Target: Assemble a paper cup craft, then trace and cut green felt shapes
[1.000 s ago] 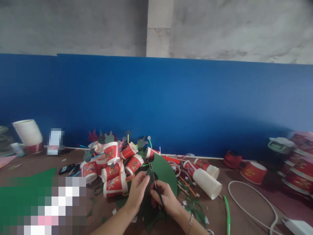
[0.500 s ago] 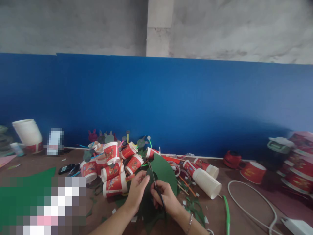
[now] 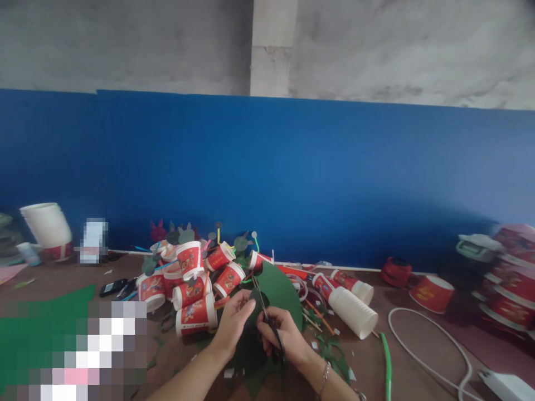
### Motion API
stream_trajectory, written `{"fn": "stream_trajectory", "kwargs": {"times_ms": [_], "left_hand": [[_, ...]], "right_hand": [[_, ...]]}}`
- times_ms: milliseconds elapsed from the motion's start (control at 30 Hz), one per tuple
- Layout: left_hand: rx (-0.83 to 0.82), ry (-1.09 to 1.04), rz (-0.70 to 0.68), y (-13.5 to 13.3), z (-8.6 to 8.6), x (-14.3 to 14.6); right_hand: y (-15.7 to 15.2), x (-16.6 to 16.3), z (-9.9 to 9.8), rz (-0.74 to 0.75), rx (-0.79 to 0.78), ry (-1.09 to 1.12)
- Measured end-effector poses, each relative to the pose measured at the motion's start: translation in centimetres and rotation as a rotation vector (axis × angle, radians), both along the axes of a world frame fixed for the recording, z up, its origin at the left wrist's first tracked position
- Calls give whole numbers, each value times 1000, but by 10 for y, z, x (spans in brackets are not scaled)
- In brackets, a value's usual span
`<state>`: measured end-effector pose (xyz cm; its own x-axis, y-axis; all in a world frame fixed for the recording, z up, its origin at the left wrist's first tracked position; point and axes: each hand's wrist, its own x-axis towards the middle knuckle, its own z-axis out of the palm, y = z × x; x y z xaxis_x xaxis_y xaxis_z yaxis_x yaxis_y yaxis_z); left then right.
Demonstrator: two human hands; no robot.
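My left hand [image 3: 233, 324] pinches the edge of a dark green sheet of craft foam [image 3: 278, 289] held up over the brown table. My right hand [image 3: 284, 336] is closed round the handles of a pair of scissors [image 3: 266, 314], whose blades point up and away into the green sheet. Both hands are close together at the bottom centre. Green offcuts [image 3: 334, 359] lie under and to the right of them.
A heap of red and white paper cups [image 3: 190, 284] with straws lies just beyond my hands. A stack of white cups [image 3: 353, 311] lies to the right, with a white cable [image 3: 430, 351], a green straw [image 3: 387, 365] and red bowls [image 3: 432, 292]. A blue board [image 3: 292, 178] backs the table.
My hands and the scissors have shifted very slightly; the green sheet has turned a little in my left hand. Nothing else has moved.
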<state>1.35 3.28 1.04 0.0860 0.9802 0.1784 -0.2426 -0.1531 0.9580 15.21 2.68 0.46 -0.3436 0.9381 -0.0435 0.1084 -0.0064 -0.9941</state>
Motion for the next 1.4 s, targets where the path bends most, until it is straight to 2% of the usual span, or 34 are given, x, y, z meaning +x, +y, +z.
{"fn": "stream_trajectory", "kwargs": {"times_ms": [267, 667, 867, 1133, 1400], "left_hand": [[9, 25, -6, 4, -3, -3], [37, 139, 172, 3, -7, 1], [54, 149, 112, 4, -7, 1], [69, 147, 108, 4, -5, -1], [69, 129, 41, 4, -3, -4]], "right_hand": [[1, 2, -1, -8, 33, -26], [0, 1, 2, -4, 10, -33], [-1, 1, 0, -1, 0, 4], [1, 2, -4, -8, 34, -34], [1, 4, 0, 27, 9, -4]]}}
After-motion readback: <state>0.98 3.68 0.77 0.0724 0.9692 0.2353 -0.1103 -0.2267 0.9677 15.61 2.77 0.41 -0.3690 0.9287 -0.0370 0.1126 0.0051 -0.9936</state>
